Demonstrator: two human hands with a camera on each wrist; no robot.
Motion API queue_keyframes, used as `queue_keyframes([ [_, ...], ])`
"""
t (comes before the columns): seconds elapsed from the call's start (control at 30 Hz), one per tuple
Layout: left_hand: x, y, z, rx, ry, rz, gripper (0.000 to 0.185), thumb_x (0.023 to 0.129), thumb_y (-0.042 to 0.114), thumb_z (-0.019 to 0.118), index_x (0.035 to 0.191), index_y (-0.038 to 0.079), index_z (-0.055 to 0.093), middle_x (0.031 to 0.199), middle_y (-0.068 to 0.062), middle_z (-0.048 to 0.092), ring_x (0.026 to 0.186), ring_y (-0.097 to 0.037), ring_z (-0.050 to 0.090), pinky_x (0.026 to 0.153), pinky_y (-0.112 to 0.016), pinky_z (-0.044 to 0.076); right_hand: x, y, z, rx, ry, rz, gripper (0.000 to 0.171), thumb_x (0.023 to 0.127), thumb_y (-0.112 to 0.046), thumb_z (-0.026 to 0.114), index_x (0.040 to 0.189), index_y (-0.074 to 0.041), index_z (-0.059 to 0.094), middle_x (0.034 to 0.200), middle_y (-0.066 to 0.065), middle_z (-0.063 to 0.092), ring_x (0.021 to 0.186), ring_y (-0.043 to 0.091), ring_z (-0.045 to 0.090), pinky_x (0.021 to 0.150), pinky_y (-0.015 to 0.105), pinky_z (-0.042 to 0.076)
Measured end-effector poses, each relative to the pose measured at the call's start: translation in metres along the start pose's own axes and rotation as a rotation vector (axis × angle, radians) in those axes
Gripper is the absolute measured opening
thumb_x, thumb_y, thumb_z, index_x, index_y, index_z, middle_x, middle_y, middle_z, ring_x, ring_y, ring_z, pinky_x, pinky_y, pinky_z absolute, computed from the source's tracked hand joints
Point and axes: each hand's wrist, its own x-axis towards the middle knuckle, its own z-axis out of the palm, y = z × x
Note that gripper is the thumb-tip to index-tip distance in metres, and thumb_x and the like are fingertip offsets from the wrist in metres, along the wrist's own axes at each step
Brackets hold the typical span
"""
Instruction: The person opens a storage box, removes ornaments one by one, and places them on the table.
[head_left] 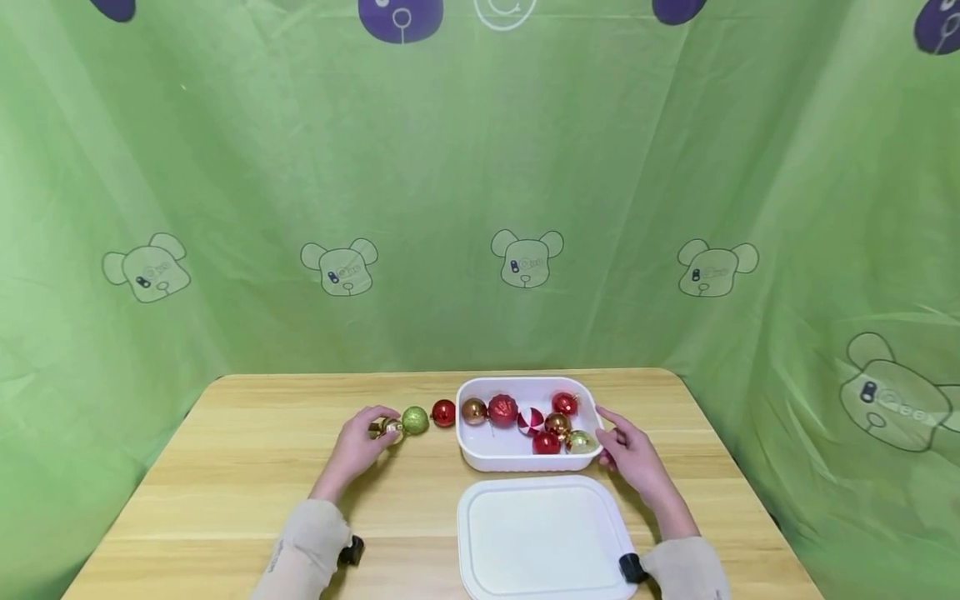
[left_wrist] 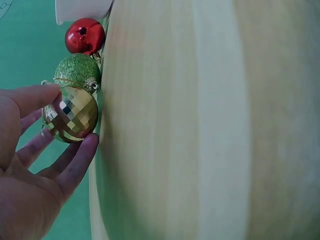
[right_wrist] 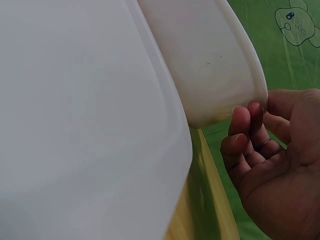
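A gold faceted ball [left_wrist: 70, 114] lies on the wooden table [head_left: 247, 467], and my left hand [head_left: 375, 429] pinches it between thumb and fingers [left_wrist: 82, 155]. A green glitter ball [head_left: 415, 420] and a red ball [head_left: 443, 412] follow it in a row toward the white box [head_left: 495, 454]. The box holds several red, gold and striped balls. My right hand [head_left: 609, 440] cups the box's right end, its curled fingertips [right_wrist: 245, 120] against the wall under the rim. The box's white lid [head_left: 543, 537] lies flat in front of it.
Green cloth printed with bears hangs behind and to both sides of the table. The table's left half is bare wood, and its front edge lies near my sleeves.
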Motion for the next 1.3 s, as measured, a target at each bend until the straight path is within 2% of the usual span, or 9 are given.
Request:
queue_keyframes([
  [0.5, -0.0005, 0.0001, 0.001, 0.036, 0.003, 0.004, 0.036, 0.09, 0.009, 0.078, 0.125, 0.012, 0.07, 0.122, -0.015, 0.068, 0.112, -0.034, 0.066, 0.101, -0.054, 0.056, -0.0008, 0.0008, 0.0008, 0.003, 0.009, -0.022, 0.054, 0.107, -0.014, 0.057, 0.158, -0.008, 0.041, 0.086, 0.008, 0.058, 0.072, 0.018, 0.063, 0.062, 0.027, 0.058],
  [0.87, -0.004, 0.0011, 0.0006, 0.012, -0.013, -0.026, 0.042, 0.092, 0.009, 0.077, 0.132, 0.012, 0.066, 0.133, -0.017, 0.065, 0.119, -0.039, 0.067, 0.104, -0.052, 0.056, -0.0051, -0.0012, 0.0015, -0.002, 0.014, -0.025, 0.054, 0.107, -0.014, 0.057, 0.158, -0.009, 0.041, 0.086, 0.009, 0.058, 0.072, 0.017, 0.063, 0.063, 0.026, 0.058],
  [1.07, -0.0054, 0.0012, -0.0008, -0.005, -0.019, -0.031, 0.047, 0.093, 0.013, 0.076, 0.138, 0.014, 0.063, 0.141, -0.017, 0.06, 0.128, -0.044, 0.061, 0.106, -0.058, 0.053, -0.0038, 0.0021, 0.0019, -0.02, 0.02, -0.027, 0.054, 0.107, -0.015, 0.058, 0.158, -0.01, 0.042, 0.086, 0.008, 0.058, 0.072, 0.016, 0.063, 0.063, 0.026, 0.058],
  [1.3, -0.0033, 0.0039, -0.0009, 0.088, 0.016, 0.019, 0.049, 0.095, 0.018, 0.076, 0.141, 0.014, 0.061, 0.146, -0.019, 0.058, 0.135, -0.045, 0.054, 0.113, -0.064, 0.045, -0.0036, -0.0019, 0.0019, -0.02, 0.011, -0.027, 0.056, 0.107, -0.017, 0.058, 0.159, -0.009, 0.039, 0.088, 0.009, 0.058, 0.072, 0.015, 0.062, 0.062, 0.026, 0.057],
])
